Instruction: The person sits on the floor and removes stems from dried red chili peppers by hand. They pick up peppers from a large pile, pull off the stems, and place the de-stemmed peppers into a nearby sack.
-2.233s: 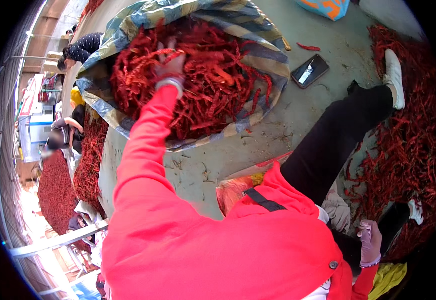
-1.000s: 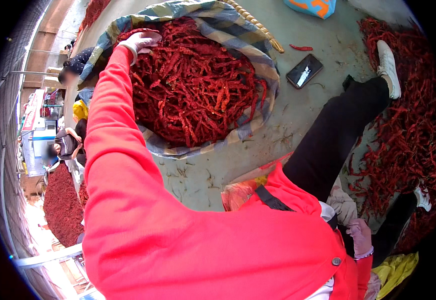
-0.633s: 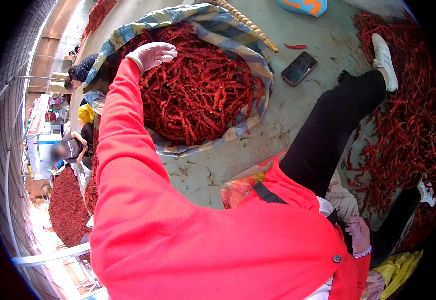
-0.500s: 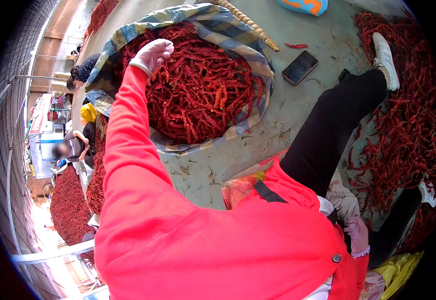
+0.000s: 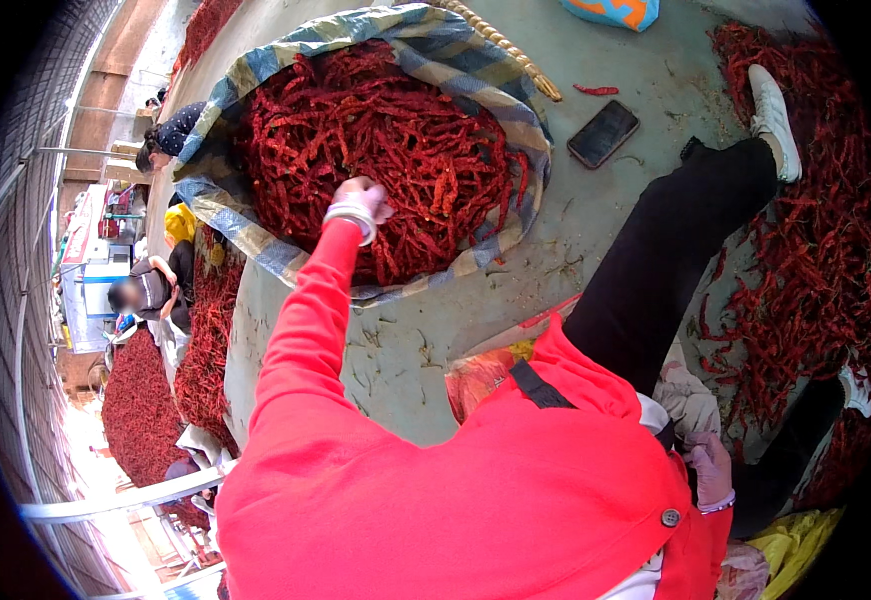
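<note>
A blue, yellow and white checked woven sack (image 5: 226, 210), its mouth wide apart and rim rolled out, is full of dried red chillies (image 5: 406, 130). Over the near part of the chillies is my left hand (image 5: 361, 202), in a pale glove with a white band at the wrist. Its fingers look curled in; whatever they may hold is hidden. My right hand (image 5: 711, 468), also gloved, rests low at the right against a pale cloth (image 5: 686, 400). Its fingers are bent together, and what is in them does not show.
Right of the sack lie a dark phone (image 5: 604, 134) and a single chilli (image 5: 596, 91). A thick braided rope (image 5: 506, 48) runs behind the sack. Loose chillies (image 5: 806, 260) spread along the right around a white shoe (image 5: 774, 115). Other people (image 5: 151, 290) sit at the left near chilli heaps.
My left hand has moved from the sack's far left side toward me and rightward, over the near chillies. My right hand has stayed in place.
</note>
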The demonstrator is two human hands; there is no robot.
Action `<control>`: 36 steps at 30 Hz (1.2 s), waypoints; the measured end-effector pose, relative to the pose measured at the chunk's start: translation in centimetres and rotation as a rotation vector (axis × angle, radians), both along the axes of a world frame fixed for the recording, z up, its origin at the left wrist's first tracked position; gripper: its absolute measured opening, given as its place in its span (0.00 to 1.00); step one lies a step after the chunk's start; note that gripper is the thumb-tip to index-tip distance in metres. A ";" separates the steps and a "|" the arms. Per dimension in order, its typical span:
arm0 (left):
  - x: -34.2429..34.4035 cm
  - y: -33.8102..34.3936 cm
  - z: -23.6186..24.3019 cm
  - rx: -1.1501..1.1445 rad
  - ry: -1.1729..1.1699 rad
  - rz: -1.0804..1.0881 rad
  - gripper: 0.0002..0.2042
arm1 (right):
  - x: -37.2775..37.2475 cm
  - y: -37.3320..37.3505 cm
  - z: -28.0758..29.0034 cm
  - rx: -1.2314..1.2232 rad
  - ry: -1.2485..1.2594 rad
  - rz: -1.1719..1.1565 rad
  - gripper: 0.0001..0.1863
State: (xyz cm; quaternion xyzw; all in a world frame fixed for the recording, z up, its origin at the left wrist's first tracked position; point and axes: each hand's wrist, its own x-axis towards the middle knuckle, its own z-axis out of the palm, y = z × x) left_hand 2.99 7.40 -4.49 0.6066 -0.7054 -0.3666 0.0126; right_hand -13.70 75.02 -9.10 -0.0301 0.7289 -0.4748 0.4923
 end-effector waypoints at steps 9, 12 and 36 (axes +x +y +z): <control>-18.1 19.9 1.4 0.242 0.613 -0.803 0.05 | -1.4 0.0 0.1 0.002 0.187 0.082 0.13; -24.3 28.6 1.6 0.376 0.640 -1.001 0.05 | -1.3 0.7 -1.5 -0.026 0.201 -0.001 0.11; -50.7 52.1 -14.7 -0.839 0.042 -1.577 0.26 | -22.5 1.5 -8.8 -0.238 0.236 -0.549 0.12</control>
